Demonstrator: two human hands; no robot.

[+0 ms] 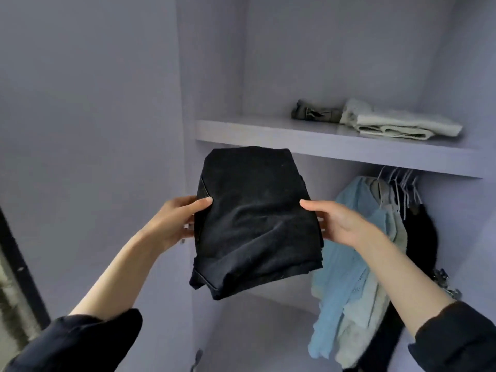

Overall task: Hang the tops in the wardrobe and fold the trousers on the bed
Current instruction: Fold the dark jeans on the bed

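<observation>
A folded pair of black trousers (255, 218) is held up in front of the open wardrobe, just below its shelf (268, 134). My left hand (174, 221) grips the bundle's left edge, thumb on top and fingers underneath. My right hand (341, 224) grips the right edge the same way. Below the shelf, on the right, several tops hang on white hangers (402, 183): a light blue shirt (343, 264), paler ones behind it, and a black one (421, 237).
On the shelf lie a folded white garment (397, 124) and a dark olive folded one (314, 114). The wardrobe's lilac side panel (209, 76) stands left of the shelf. A dark door edge (18, 259) runs down the far left.
</observation>
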